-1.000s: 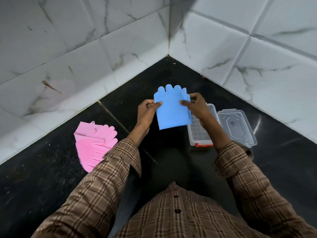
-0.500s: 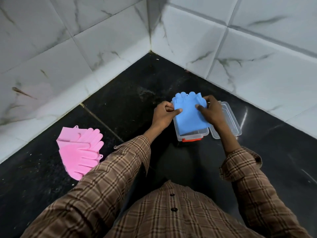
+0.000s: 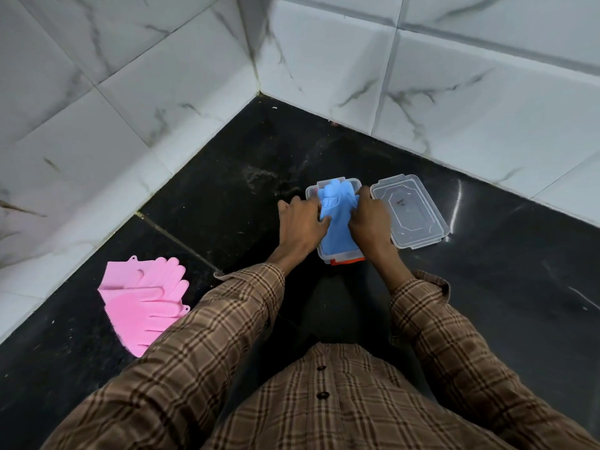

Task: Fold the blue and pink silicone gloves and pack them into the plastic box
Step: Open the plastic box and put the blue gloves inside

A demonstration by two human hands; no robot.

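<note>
The folded blue gloves (image 3: 337, 219) lie inside the clear plastic box (image 3: 354, 183), which has an orange clip at its near end and rests on the black floor. My left hand (image 3: 302, 222) presses on the gloves' left edge with its fingers curled over them. My right hand (image 3: 368, 219) holds down their right edge. The fingertips of the blue gloves point toward the box's far end. The pink gloves (image 3: 146, 300) lie flat on the floor to the left, away from both hands.
The box's clear lid (image 3: 409, 212) lies on the floor right beside the box, on its right. White marble-tiled walls (image 3: 162, 92) meet in a corner behind the box. My plaid sleeves and shirt fill the lower view.
Both hands brought the folded blue gloves down from the air into the plastic box and now press them in. The pink gloves and the lid have stayed put.
</note>
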